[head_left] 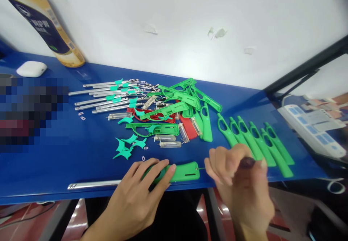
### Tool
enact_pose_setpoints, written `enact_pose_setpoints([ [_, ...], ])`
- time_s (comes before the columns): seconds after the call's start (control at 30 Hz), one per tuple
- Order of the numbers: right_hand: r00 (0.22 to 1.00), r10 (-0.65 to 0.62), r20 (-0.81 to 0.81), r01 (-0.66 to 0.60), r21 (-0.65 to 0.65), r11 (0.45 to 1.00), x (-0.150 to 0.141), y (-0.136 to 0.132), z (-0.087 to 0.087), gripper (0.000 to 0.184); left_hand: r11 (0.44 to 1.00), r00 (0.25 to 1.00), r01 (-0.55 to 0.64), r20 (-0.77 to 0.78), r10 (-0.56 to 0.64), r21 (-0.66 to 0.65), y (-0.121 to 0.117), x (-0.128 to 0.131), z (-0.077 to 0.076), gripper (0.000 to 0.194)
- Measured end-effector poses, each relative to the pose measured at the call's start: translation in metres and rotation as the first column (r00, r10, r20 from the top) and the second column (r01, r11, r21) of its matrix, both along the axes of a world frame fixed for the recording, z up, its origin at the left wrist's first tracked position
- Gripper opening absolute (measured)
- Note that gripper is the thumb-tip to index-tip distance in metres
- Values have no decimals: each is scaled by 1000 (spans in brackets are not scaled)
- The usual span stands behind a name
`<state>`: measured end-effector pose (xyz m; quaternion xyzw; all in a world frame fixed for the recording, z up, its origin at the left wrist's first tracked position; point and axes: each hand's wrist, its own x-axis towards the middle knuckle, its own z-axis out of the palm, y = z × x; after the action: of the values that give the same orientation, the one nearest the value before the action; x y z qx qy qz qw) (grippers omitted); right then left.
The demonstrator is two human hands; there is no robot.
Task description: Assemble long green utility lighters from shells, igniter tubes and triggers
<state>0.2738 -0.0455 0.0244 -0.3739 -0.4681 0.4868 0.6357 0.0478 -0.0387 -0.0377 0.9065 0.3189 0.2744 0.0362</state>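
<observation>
My left hand (143,188) is closed over a green long-necked lighter (187,172), pressing it against the table's front edge. Its silver metal tube (94,184) sticks out to the left, and a dark slot shows in the handle. My fingers hide the trigger area. Just right of the lighter, my right hand (237,174) is closed around the dark handle of a screwdriver (247,162). The tool's thin shaft points left at the lighter's butt end; whether it touches is too small to tell. This hand is slightly blurred.
Behind my hands lie silver lighter tubes (108,93), green half-shells (176,96), turquoise triggers (123,150) and clear fuel tanks (170,144). Several green handle shells (252,139) stand in a row at right. A yellow bottle (49,27), white case (32,69) and power strip (312,132) flank them.
</observation>
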Motion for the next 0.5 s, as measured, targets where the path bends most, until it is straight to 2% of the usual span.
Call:
enact_pose_setpoints([
  [0.1,998,-17,56,10,118,993,-9,1,-11,25,1000,1000,6,6,-6,0,-1,0,0,48],
  [0.2,998,-31,59,20,175,984,-16,2,-19,15,1000,1000,7,4,-7,0,-1,0,0,46],
  [0.37,994,-87,66,73,198,977,-14,1,-17,23,1000,1000,6,6,-6,1,1,0,0,45],
  [0.43,975,-153,163,114,224,968,-8,-2,-17,29,1000,1000,6,8,-6,-3,1,0,-1,46],
  [0.5,924,-260,279,184,271,945,-2,-5,-17,23,1000,1000,3,7,-3,-7,1,0,-1,48],
])
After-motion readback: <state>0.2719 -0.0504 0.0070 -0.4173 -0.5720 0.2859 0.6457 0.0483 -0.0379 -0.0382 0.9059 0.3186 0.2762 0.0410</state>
